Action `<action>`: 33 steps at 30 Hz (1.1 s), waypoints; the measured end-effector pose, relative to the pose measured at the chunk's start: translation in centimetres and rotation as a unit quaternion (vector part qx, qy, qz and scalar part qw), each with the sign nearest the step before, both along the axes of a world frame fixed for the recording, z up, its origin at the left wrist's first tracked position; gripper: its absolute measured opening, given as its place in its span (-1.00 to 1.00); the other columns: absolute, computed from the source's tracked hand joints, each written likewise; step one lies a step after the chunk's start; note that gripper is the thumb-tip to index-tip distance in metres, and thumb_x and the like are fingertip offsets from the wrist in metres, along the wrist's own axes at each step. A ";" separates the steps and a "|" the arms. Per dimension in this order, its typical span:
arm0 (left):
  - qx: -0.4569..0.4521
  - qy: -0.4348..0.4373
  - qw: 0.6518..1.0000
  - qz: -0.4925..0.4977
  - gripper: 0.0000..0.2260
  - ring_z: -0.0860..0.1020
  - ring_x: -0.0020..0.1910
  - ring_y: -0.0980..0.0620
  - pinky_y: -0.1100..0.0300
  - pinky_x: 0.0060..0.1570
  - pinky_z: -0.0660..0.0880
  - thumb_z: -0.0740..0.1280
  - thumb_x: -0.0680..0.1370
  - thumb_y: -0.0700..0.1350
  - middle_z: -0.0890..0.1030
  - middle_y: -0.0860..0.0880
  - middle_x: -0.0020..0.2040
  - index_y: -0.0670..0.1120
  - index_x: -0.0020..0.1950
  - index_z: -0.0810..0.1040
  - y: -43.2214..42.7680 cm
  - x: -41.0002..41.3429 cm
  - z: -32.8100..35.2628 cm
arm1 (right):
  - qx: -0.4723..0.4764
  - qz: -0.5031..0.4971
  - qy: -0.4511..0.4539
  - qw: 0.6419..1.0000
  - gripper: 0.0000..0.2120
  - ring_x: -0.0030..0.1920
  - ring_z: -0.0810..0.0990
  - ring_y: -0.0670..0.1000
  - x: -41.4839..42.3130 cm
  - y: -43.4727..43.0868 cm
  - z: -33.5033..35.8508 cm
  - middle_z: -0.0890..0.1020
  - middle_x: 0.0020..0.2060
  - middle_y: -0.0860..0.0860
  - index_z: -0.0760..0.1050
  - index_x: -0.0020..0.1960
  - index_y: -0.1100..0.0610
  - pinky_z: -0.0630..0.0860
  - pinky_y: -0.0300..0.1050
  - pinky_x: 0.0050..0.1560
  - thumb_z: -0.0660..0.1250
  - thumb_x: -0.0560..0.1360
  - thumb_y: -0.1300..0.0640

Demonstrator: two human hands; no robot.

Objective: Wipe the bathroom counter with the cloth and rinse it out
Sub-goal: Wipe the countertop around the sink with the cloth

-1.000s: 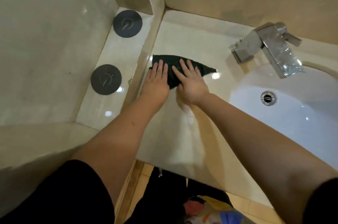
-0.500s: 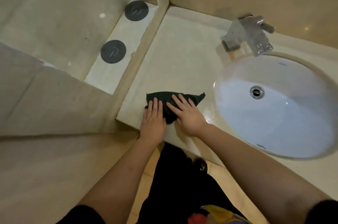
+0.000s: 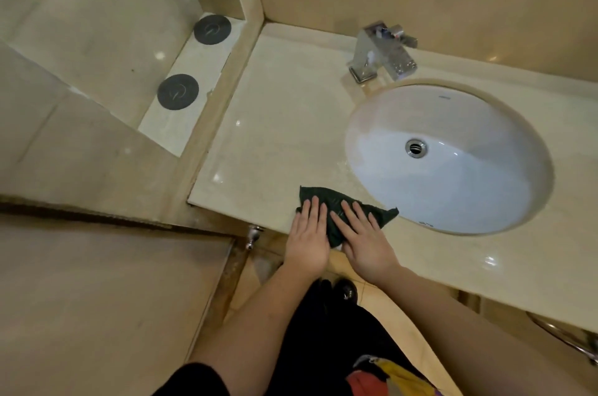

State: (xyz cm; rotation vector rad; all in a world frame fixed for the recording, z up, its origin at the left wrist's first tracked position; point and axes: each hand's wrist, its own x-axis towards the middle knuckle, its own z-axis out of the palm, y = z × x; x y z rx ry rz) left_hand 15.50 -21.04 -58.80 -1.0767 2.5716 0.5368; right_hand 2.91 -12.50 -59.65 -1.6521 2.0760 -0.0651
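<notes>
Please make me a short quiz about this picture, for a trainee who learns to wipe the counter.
1. True or false: the left hand and the right hand both press flat on the cloth.
2. Where does the cloth lie? A) on the floor B) on the counter near its front edge, left of the sink C) draped over the faucet
3. How many dark round discs lie on the ledge left of the counter?
Key: 1 true; 2 B; 3 two.

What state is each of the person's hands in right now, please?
Left hand: open, fingers straight, pressing flat on the dark green cloth.
Right hand: open, fingers straight, pressing the same cloth on the counter.
</notes>
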 end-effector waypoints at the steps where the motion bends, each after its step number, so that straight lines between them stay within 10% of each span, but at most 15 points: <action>1: 0.000 -0.008 1.000 -0.004 -0.46 -0.25 0.53 -0.09 0.08 0.43 -0.36 -0.05 0.64 -0.08 -0.26 -0.12 0.55 -0.15 0.55 -0.21 0.0 0.1 0.0 | 0.002 -0.012 -0.001 1.000 -0.37 0.47 -0.32 -0.01 0.3 0.1 -0.1 -0.18 0.53 0.00 -0.14 0.55 -0.05 -0.30 -0.01 0.45 0.11 0.59 0.11; 21: -0.055 -0.103 0.993 0.018 -0.42 -0.22 0.54 -0.13 0.00 0.52 -0.15 0.04 0.65 -0.10 -0.23 -0.20 0.55 -0.15 0.55 -0.23 -17.4 13.0 0.0 | 0.032 -0.016 -0.016 0.999 -0.37 0.53 -0.24 0.12 13.2 -19.5 0.7 -0.17 0.55 0.08 -0.11 0.57 -0.05 -0.24 0.12 0.48 0.10 0.58 0.03; 33: -0.067 -0.052 0.995 0.053 -0.41 -0.15 0.55 -0.14 -0.01 0.51 -0.13 0.09 0.62 -0.07 -0.13 -0.17 0.57 -0.12 0.57 -0.13 -13.3 15.2 -0.3 | 0.027 0.017 -0.008 0.999 -0.38 0.53 -0.27 0.08 15.9 -15.5 0.0 -0.19 0.55 0.05 -0.13 0.56 -0.06 -0.28 0.12 0.49 0.10 0.61 0.09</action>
